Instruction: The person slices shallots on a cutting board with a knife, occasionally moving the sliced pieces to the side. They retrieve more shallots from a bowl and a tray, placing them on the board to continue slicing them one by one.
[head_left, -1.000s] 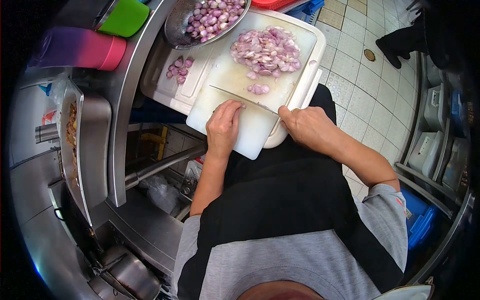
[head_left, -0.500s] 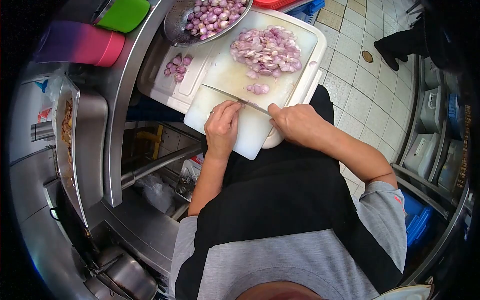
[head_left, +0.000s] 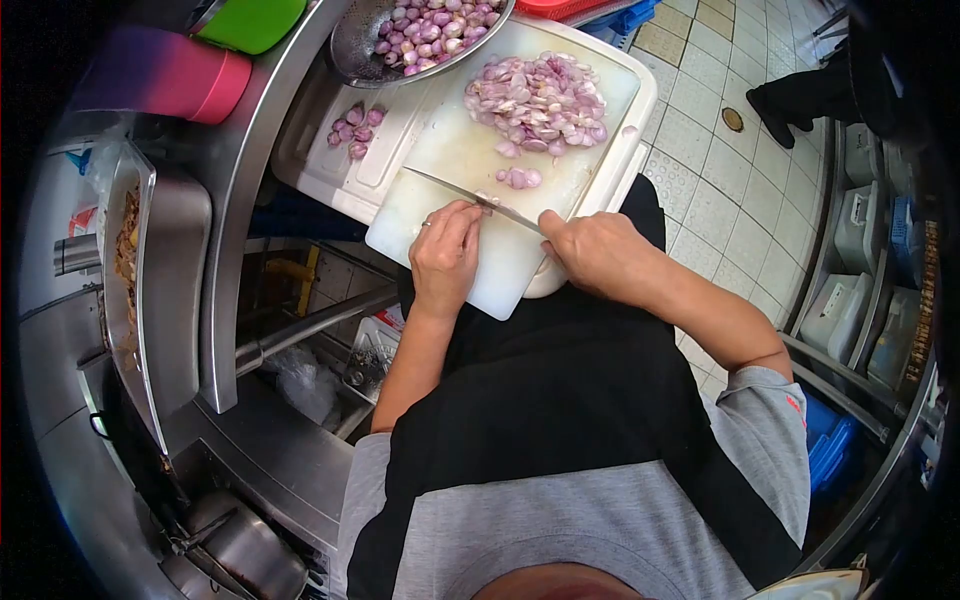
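Note:
My right hand (head_left: 600, 253) is wrapped round the handle of a knife (head_left: 445, 185), whose long blade lies across the white cutting board (head_left: 505, 280). With curled fingers, my left hand (head_left: 446, 258) presses a shallot (head_left: 484, 200), mostly hidden under the fingertips, against the blade. Just past the blade are a few fresh slices (head_left: 518, 178). Farther up the board sits a large heap of sliced shallots (head_left: 538, 100). Several whole shallots (head_left: 357, 128) lie on the white lid left of the board.
A metal colander (head_left: 350, 58) of peeled shallots (head_left: 430, 35) stands at the far left of the board. Along my left runs a steel counter (head_left: 225, 260) with a deep metal tray (head_left: 180, 280). Another person's leg (head_left: 805, 95) is at the upper right, near a rack (head_left: 850, 290).
The view shifts slightly. Both hands stay in nearly the same place, with the knife still at the shallot; a little more of the blade shows above the board.

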